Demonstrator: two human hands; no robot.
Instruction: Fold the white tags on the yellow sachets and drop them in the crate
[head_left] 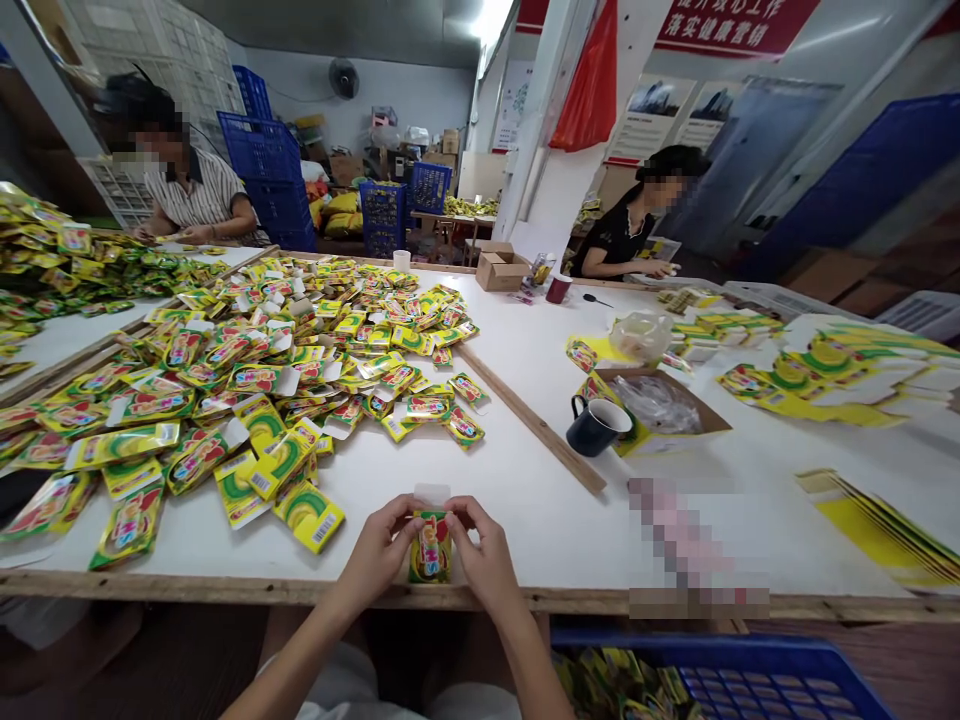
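Note:
A small yellow-green printed carton point(430, 552) stands at the table's front edge, its white top flap raised. My left hand point(384, 545) grips its left side, thumb and fingers closed near the upper corner. On the opposite side my right hand point(480, 545) pinches the other upper corner. To the left spreads a big heap of similar small cartons point(255, 380), several with white end flaps sticking out. One carton lying apart at the near edge of the heap point(309, 517) shows a barcode.
A wooden strip point(532, 420) lies on the white table point(517, 510). Right of it are a dark mug point(592, 428), an open box with clear plastic point(675, 405) and flat yellow card sheets point(877, 520). A blue crate point(757, 675) sits below the edge. Two people work across the table.

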